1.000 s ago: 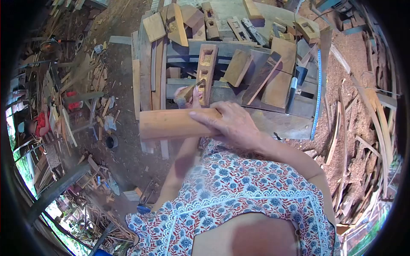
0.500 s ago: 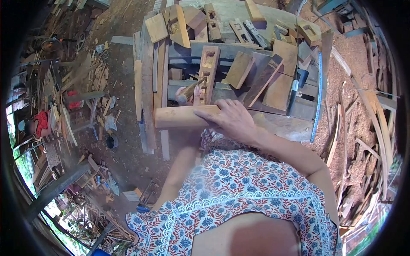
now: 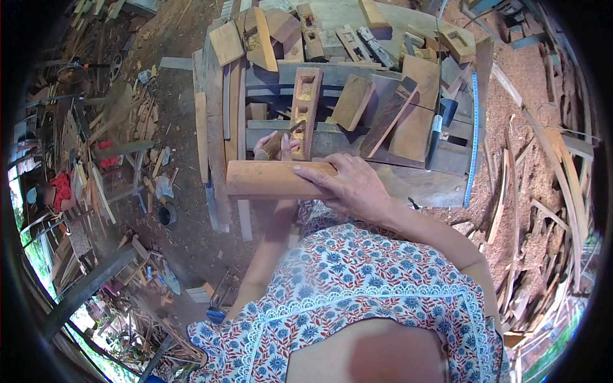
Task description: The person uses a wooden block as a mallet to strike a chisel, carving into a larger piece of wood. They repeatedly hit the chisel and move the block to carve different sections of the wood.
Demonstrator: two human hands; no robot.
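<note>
My right hand (image 3: 357,185) is wrapped over the right end of a thick wooden block (image 3: 274,179), held crosswise in front of my body. Just beyond the block, my left hand (image 3: 287,148), partly hidden by it, grips a chisel (image 3: 271,147) by its wooden handle. The chisel slants up to the right, its blade end at a hole in a narrow wooden piece (image 3: 307,92). Several rectangular holes are cut along that piece, with pale wood showing inside. It lies lengthwise on the workbench (image 3: 408,185), pointing away from me.
Wooden blocks (image 3: 353,102) and a dark plank (image 3: 393,118) lie right of the holed piece. More cut pieces (image 3: 311,32) sit at the back. A blue measuring strip (image 3: 473,140) runs along the right edge. Wood scraps (image 3: 150,115) litter the ground left; shavings (image 3: 520,147) cover the right.
The wooden block has come slightly lower and turned a little in my right hand. The chisel's blade end sits a little nearer to me on the holed piece. My view has shifted slightly.
</note>
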